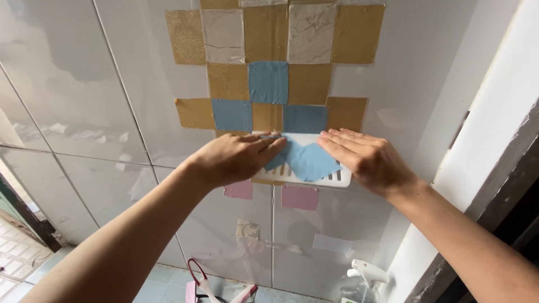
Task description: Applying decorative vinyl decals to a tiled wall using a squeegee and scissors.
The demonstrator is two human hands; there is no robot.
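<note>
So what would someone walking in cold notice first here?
Most likely the patchwork of gold, blue and marbled squares stuck on the grey wall tiles, upper centre. Just below it, the left hand and right hand press flat on a blue square laid over a white slotted tray. Two pink squares sit under the tray.

- gold, marble and blue squares (268, 82) stuck checkerwise on the grey wall tiles (84, 101);
- two pink squares (299, 197) lower down;
- white spray bottle (366, 273) near the floor
</note>
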